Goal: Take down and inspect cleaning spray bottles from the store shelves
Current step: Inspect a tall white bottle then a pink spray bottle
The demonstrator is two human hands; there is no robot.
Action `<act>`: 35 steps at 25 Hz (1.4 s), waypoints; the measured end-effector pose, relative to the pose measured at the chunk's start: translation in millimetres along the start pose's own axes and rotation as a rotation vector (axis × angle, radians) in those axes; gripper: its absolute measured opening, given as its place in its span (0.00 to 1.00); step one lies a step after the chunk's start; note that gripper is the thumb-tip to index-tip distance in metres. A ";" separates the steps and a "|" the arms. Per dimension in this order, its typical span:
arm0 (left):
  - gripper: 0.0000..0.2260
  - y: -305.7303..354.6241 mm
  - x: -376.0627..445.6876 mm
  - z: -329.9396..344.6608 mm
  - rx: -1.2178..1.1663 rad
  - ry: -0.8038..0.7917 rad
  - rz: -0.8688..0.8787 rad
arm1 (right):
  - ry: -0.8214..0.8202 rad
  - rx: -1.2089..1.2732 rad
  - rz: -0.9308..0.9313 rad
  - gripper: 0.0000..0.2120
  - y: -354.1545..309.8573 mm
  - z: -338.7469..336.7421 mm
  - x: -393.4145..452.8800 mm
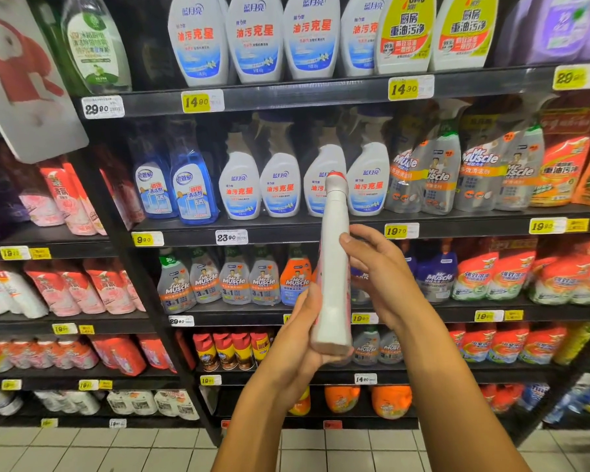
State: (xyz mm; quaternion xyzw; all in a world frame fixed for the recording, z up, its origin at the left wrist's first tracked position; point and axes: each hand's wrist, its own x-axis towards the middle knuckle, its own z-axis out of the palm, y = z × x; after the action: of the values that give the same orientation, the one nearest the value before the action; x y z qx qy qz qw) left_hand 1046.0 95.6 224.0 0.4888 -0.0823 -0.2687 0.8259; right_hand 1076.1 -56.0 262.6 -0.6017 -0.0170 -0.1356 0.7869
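A tall white bottle (334, 267) with a pink-red ring at its cap stands almost upright in front of the shelves, seen edge-on. My left hand (300, 338) grips its base from the left and below. My right hand (378, 270) holds the bottle's middle from the right, with the thumb against its side and the fingers curled behind it. The label side faces left and is mostly hidden.
Black store shelves (286, 229) hold rows of white spray bottles (280, 185), blue glass-cleaner bottles (191, 189), Mr Muscle bottles (436, 172) and orange refill pouches (559, 172). Yellow and white price tags line the shelf edges. A white tiled floor (116, 447) lies below.
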 end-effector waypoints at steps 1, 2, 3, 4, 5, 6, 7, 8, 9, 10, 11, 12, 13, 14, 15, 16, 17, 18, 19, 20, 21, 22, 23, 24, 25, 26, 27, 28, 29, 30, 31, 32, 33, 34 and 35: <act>0.33 4.3 -1.5 1.1 -0.031 -0.021 -0.024 | 0.001 0.020 0.041 0.12 -2.0 -0.1 4.1; 0.32 9.4 -2.8 2.5 -0.072 -0.052 -0.052 | -0.003 0.033 0.081 0.12 -5.1 0.5 7.8; 0.31 15.0 -4.8 3.8 -0.117 -0.088 -0.084 | -0.012 0.036 0.119 0.12 -8.5 0.9 11.2; 0.31 20.5 -6.5 4.9 -0.161 -0.120 -0.116 | -0.025 0.035 0.158 0.13 -12.0 1.3 14.4; 0.31 25.7 -8.5 5.4 -0.204 -0.142 -0.146 | -0.043 0.036 0.194 0.16 -15.3 1.4 17.5; 0.32 30.6 -9.9 6.0 -0.249 -0.153 -0.173 | -0.064 0.036 0.231 0.20 -18.3 2.0 20.2; 0.33 35.3 -11.2 7.0 -0.295 -0.159 -0.197 | -0.082 0.033 0.264 0.23 -19.8 2.7 22.9; 0.33 40.1 -11.8 8.4 -0.335 -0.163 -0.216 | -0.093 0.024 0.295 0.24 -20.1 4.0 25.8; 0.32 44.6 -11.8 10.4 -0.365 -0.168 -0.234 | -0.096 0.006 0.324 0.24 -19.0 5.3 29.1; 0.31 48.7 -10.7 12.9 -0.389 -0.169 -0.251 | -0.088 -0.016 0.356 0.22 -17.2 6.8 32.5; 0.31 52.7 -9.0 15.5 -0.414 -0.162 -0.268 | -0.069 -0.033 0.391 0.20 -15.6 8.4 36.0; 0.31 56.4 -6.4 18.5 -0.439 -0.149 -0.282 | -0.046 -0.046 0.427 0.18 -14.1 9.9 39.5; 0.31 60.0 -3.7 21.5 -0.457 -0.134 -0.292 | -0.033 -0.053 0.459 0.18 -12.8 11.1 42.4; 0.30 64.0 -1.0 24.3 -0.463 -0.120 -0.298 | -0.033 -0.053 0.485 0.18 -11.9 12.5 45.2; 0.30 67.9 1.7 26.8 -0.459 -0.107 -0.304 | -0.039 -0.046 0.505 0.19 -10.6 13.4 47.7; 0.29 71.6 4.6 28.5 -0.444 -0.094 -0.310 | -0.038 -0.033 0.518 0.21 -9.2 13.6 50.1; 0.29 74.6 6.8 29.3 -0.420 -0.082 -0.316 | -0.030 -0.024 0.526 0.23 -7.7 13.3 51.8; 0.29 77.0 8.7 29.3 -0.396 -0.074 -0.320 | -0.025 -0.017 0.529 0.24 -6.9 13.1 53.1; 0.29 78.4 9.7 29.0 -0.383 -0.070 -0.325 | -0.023 -0.012 0.525 0.25 -7.1 12.9 53.7; 0.29 79.1 10.4 28.5 -0.379 -0.069 -0.328 | -0.021 -0.007 0.519 0.25 -7.6 12.9 54.5; 0.29 79.2 10.7 27.9 -0.379 -0.070 -0.328 | -0.017 0.001 0.518 0.25 -7.8 12.8 55.6; 0.29 78.7 11.3 27.2 -0.385 -0.074 -0.326 | -0.012 0.006 0.520 0.27 -7.6 12.4 56.8; 0.30 78.1 11.9 26.8 -0.392 -0.079 -0.325 | -0.009 0.011 0.521 0.28 -7.5 11.8 57.7; 0.30 77.8 13.0 26.4 -0.398 -0.081 -0.323 | -0.007 0.018 0.522 0.30 -7.5 11.7 58.6; 0.30 77.1 13.8 25.4 -0.399 -0.083 -0.323 | -0.004 0.023 0.523 0.31 -7.1 11.0 59.2; 0.30 76.7 14.7 24.0 -0.390 -0.087 -0.323 | -0.004 0.030 0.520 0.30 -7.0 10.7 60.0; 0.30 75.8 15.3 22.6 -0.368 -0.092 -0.325 | -0.008 0.036 0.513 0.28 -6.9 10.0 60.3; 0.30 74.8 15.8 20.9 -0.338 -0.101 -0.326 | -0.015 0.047 0.504 0.26 -7.5 9.4 60.7; 0.30 73.9 16.5 19.0 -0.311 -0.115 -0.323 | -0.021 0.062 0.492 0.23 -8.6 8.4 61.5; 0.29 72.9 17.2 17.2 -0.292 -0.133 -0.316 | -0.024 0.076 0.479 0.21 -10.1 7.5 62.3; 0.29 72.2 17.7 15.4 -0.281 -0.151 -0.307 | -0.027 0.088 0.464 0.21 -11.5 6.3 63.6; 0.29 71.5 18.6 13.3 -0.276 -0.165 -0.295 | -0.032 0.098 0.444 0.20 -13.1 5.4 65.1; 0.29 70.2 19.9 11.0 -0.273 -0.175 -0.282 | -0.036 0.103 0.422 0.20 -14.9 4.5 66.2; 0.30 68.9 21.9 8.4 -0.268 -0.182 -0.268 | -0.041 0.106 0.398 0.18 -17.0 4.1 67.4; 0.31 66.8 23.8 5.7 -0.264 -0.189 -0.253 | -0.046 0.109 0.376 0.16 -18.7 3.4 68.1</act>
State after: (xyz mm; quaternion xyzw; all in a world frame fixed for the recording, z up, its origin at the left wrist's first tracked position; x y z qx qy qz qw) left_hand 1088.1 103.9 280.7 0.3553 -0.0613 -0.4235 0.8310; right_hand 1137.7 -70.4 294.1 -0.5538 0.0705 0.0287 0.8291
